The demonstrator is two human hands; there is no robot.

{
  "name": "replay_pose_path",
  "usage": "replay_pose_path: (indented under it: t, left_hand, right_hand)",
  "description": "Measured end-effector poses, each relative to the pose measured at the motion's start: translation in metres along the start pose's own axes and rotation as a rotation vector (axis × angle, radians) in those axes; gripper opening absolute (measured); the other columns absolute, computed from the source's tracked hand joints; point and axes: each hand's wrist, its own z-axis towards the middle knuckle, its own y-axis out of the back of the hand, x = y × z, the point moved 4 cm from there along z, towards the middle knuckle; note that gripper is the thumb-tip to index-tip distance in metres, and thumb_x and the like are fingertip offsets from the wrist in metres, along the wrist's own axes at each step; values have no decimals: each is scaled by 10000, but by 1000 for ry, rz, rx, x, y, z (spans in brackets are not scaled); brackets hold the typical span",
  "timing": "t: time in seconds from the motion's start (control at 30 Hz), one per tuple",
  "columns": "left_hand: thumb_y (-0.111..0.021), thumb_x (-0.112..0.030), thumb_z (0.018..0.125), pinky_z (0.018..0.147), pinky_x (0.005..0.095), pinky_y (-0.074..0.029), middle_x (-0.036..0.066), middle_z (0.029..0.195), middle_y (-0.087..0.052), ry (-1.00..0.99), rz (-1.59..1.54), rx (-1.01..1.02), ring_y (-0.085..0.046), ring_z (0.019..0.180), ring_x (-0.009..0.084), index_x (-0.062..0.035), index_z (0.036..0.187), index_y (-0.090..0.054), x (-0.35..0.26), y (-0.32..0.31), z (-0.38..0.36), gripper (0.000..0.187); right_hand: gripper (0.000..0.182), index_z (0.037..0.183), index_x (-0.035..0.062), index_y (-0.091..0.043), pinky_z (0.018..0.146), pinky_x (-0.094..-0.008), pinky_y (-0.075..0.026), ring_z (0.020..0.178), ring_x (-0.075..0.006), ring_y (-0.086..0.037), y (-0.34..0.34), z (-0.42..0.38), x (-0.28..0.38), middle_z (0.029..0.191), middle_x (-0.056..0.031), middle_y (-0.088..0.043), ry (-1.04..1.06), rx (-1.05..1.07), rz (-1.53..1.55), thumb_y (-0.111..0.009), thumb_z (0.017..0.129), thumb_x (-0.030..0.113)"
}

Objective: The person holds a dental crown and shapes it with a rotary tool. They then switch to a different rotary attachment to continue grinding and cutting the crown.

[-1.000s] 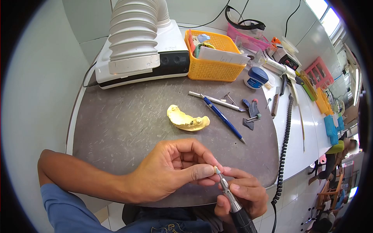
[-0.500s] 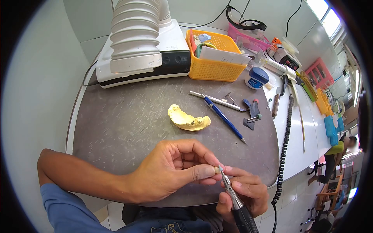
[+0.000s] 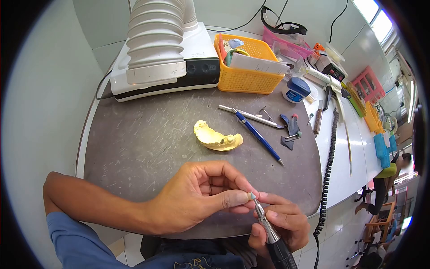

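Observation:
Between thumb and forefinger my left hand (image 3: 204,193) pinches a small tooth-coloured dental crown (image 3: 249,196), mostly covered by the fingertips. My right hand (image 3: 284,222) grips a rotary handpiece (image 3: 267,224) with a metal nose and black body, slanting up to the left. Its pale blue-green pointed grinding tip (image 3: 253,196) is right at the crown. The fingertips of both hands meet closely there, over the front of the bench mat. Beyond them lies a yellow plaster dental model (image 3: 218,138), curved like a jaw.
On the dark bench mat (image 3: 134,134) lie a blue mechanical pencil (image 3: 258,137), a silver knife (image 3: 251,116) and small burs. A suction hose (image 3: 154,40) hangs over a white box at the back. Nearby stand a yellow basket (image 3: 251,80) and a blue-lidded jar (image 3: 296,89). A coiled cord (image 3: 329,175) runs down the right.
The handpiece and its tip have shifted very slightly against the crown in my fingers. My left hand holds its place. In the background, a seated person's head has moved a little.

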Motion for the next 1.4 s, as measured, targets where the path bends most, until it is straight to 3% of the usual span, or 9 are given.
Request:
replay_pose_path:
  t: [0.47, 0.87, 0.97, 1.07, 1.13, 1.4]
  left_hand:
    - [-592, -21, 894, 874, 303, -553, 154, 1074, -618, -10, -1, 10, -623, 1002, 186, 5, 1011, -565, 1, 1, 0, 123]
    - [-588, -27, 898, 866, 304, -557, 155, 1073, -619, 2, 12, 5, -622, 1007, 189, 7, 1008, -566, 0, 0, 0, 118]
    - [-595, -56, 905, 864, 253, -540, 98, 979, -629, -15, -35, 5, -638, 934, 143, 25, 1018, -584, -1, -2, 0, 140]
    - [-591, -57, 907, 856, 251, -545, 101, 982, -628, -7, -36, -7, -639, 939, 147, 27, 1017, -583, -1, -2, 0, 138]
    - [-571, -19, 906, 857, 306, -560, 169, 1074, -619, 12, -6, 4, -634, 985, 195, 12, 1021, -550, -1, -1, 0, 121]
    - [-572, -16, 905, 854, 306, -561, 178, 1073, -619, 0, -4, 7, -636, 976, 197, 6, 1008, -537, 0, 0, 0, 112]
  right_hand:
    - [349, 941, 10, -563, 703, -361, -585, 850, -330, -690, 1, 2, -1, 786, -158, -661, -14, 6, 26, -787, 675, 6]
    - [338, 943, 10, -563, 688, -354, -588, 832, -325, -692, 0, 2, 1, 757, -125, -646, 5, 22, -7, -782, 686, 24]
    - [336, 942, 9, -562, 691, -359, -588, 827, -328, -692, 2, 3, 1, 761, -135, -651, 6, 4, 21, -780, 687, 22]
    - [337, 943, 5, -560, 697, -368, -588, 830, -334, -691, 0, 4, 4, 766, -150, -655, 29, 85, -19, -776, 684, 9]
    - [337, 941, -3, -558, 703, -377, -588, 831, -336, -690, 1, 1, 0, 770, -159, -657, -1, -42, 64, -772, 681, 1]
    - [345, 946, -13, -558, 706, -380, -587, 833, -333, -690, 1, 0, -2, 770, -161, -657, 16, -21, 35, -771, 674, -7]
